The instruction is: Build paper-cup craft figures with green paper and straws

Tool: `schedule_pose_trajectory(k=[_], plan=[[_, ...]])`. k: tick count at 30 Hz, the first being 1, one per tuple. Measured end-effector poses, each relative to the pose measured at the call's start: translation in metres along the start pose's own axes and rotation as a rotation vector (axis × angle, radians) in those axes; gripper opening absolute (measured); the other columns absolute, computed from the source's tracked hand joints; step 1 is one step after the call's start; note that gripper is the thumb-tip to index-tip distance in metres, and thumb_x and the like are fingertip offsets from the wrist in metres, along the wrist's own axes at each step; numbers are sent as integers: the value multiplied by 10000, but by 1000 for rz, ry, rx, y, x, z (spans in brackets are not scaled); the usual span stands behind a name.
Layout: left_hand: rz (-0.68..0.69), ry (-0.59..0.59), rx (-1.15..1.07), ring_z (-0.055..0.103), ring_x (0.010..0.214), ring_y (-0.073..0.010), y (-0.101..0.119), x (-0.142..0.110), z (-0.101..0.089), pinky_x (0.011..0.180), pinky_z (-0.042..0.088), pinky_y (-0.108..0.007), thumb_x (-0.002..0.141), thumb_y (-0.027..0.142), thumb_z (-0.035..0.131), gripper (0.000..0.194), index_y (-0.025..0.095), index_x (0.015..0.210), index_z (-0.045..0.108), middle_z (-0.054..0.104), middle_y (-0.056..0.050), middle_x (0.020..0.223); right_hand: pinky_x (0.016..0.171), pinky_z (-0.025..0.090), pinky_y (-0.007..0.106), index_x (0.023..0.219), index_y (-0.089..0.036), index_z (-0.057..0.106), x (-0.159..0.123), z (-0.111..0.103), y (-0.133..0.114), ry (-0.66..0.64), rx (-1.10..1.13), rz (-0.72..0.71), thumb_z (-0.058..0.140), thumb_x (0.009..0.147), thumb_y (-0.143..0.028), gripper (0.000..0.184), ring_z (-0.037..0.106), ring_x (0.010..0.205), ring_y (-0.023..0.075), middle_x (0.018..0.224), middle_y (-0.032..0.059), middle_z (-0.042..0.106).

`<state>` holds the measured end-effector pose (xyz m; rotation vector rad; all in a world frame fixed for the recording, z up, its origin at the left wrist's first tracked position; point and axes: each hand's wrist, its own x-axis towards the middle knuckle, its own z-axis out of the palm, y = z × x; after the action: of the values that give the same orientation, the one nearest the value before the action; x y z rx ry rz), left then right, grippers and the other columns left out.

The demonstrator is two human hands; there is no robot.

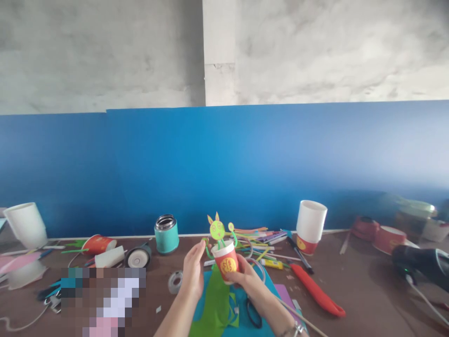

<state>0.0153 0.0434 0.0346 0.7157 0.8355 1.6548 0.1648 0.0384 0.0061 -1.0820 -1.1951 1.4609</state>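
Observation:
My right hand (247, 276) is closed around a red and white paper cup (226, 263) with a yellow emblem, tilted slightly. A yellow-green paper animal head (217, 230) with two pointed ears and a drawn face stands above the cup's rim. Curved green arms come off the cup's sides; the right arm (235, 241) ends in a small round yellow paw (230, 227). Left of the cup, my left hand (193, 269) has its fingertips together at the end of the other green arm (208, 252), partly covering it. Green paper (214, 304) and a blue sheet (267, 323) lie beneath.
Behind the cup lie several coloured strips and pens (271, 237), with a yellow glue tube (271, 264). A red-handled tool (317, 290), stacked white cups (311, 222) and a black device (421, 262) are rightward. Leftward are a tape roll (175, 282), teal flask (166, 236) and tipped red cup (99, 244).

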Motion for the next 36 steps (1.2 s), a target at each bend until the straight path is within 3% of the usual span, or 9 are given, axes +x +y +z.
schedule_pose_trajectory(k=[9, 15, 22, 24, 26, 29, 31, 33, 36], plan=[[-22, -49, -55, 530, 556, -103, 0, -2, 2, 580, 406, -217, 544, 423, 832, 370, 150, 589, 587, 566, 48, 564, 481, 331, 212, 1134, -209, 569, -1, -3, 0, -34, 41, 65, 655, 541, -249, 601, 600, 631, 166, 799, 14, 699], [-2, 3, 13, 631, 701, -184, -6, 2, -2, 623, 455, -255, 590, 423, 813, 431, 149, 899, 688, 686, -21, 720, 493, 353, 212, 1087, -173, 546, 2, 4, 9, 18, 42, -78, 699, 552, -237, 560, 557, 635, 149, 800, 11, 671], [3, -9, 56, 641, 724, -179, -7, 4, -8, 659, 471, -246, 570, 415, 825, 330, 136, 684, 692, 694, -23, 708, 538, 399, 225, 1042, -172, 535, 7, 3, 21, -21, 118, -133, 717, 516, -173, 556, 566, 657, 157, 779, 1, 657], [-14, -19, 55, 657, 753, -206, -4, 3, -7, 697, 483, -276, 568, 420, 826, 343, 133, 706, 697, 698, -31, 708, 548, 410, 231, 1034, -177, 537, 7, 3, 21, -23, 122, -131, 735, 507, -181, 563, 576, 664, 164, 779, 0, 661], [-38, -34, 51, 667, 834, -245, -3, 2, -7, 748, 490, -313, 589, 429, 815, 405, 143, 855, 709, 716, -51, 760, 550, 419, 236, 1026, -182, 534, 7, 4, 21, -12, 123, -139, 762, 509, -215, 566, 585, 664, 168, 782, 3, 665], [-52, -78, 22, 616, 1051, -275, -4, 0, -4, 861, 466, -336, 638, 421, 796, 627, 202, 1190, 597, 720, -89, 985, 564, 441, 252, 1001, -191, 526, 8, 5, 22, 21, 139, -177, 801, 513, -283, 568, 603, 679, 182, 788, 10, 668], [-52, -147, -3, 553, 1156, -279, -8, -2, -2, 928, 436, -341, 635, 406, 804, 713, 239, 1271, 528, 678, -94, 1130, 590, 461, 269, 995, -202, 518, 9, 5, 22, 37, 151, -212, 818, 516, -317, 577, 615, 700, 190, 799, 13, 667], [-72, -252, -1, 545, 1162, -307, -16, -5, 1, 951, 426, -374, 600, 408, 822, 707, 220, 1231, 563, 661, -110, 1165, 630, 478, 283, 1012, -210, 512, 9, 4, 23, 25, 160, -245, 822, 534, -343, 585, 624, 731, 193, 829, 18, 667], [-119, -351, 45, 606, 1047, -353, -27, -7, 3, 909, 449, -426, 543, 400, 847, 615, 142, 1067, 657, 697, -152, 1063, 697, 492, 305, 1043, -211, 518, 10, 6, 24, 12, 158, -294, 809, 564, -382, 586, 631, 792, 204, 877, 31, 671]])
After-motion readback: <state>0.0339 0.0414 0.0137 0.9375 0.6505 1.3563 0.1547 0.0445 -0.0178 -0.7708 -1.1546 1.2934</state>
